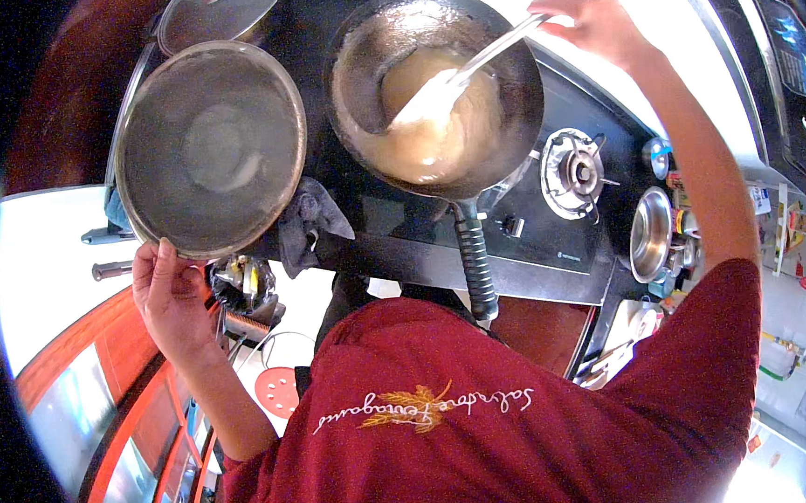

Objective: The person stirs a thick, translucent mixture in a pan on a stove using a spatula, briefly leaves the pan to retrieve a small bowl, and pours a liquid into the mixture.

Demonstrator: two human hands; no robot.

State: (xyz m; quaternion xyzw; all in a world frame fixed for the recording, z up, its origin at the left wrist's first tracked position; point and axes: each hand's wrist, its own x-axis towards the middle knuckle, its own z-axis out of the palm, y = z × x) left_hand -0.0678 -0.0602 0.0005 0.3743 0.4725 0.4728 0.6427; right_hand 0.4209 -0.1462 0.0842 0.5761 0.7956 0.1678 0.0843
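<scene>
A wok (353, 77) with a black ribbed handle rests on the cooktop and holds pale brown liquid (420, 157). My right hand (588, 19) is closed round the end of a wok spatula (501, 46). Its bright broad blade dips into the liquid; glare blurs its edge. At the left, my left hand (170, 291) pinches the near rim of a round, dark grey shallow pan (157, 142), thumb on top. That pan is tilted toward me, with a lighter circle at its middle. Its underside and some of my left fingers are hidden.
A glass lid (218, 17) lies beyond the grey pan. A dark cloth (308, 225) hangs over the cooktop's front edge. Right of the wok is a bare gas burner (578, 172), then a steel bowl (650, 234). An orange-framed cabinet (105, 394) stands at lower left.
</scene>
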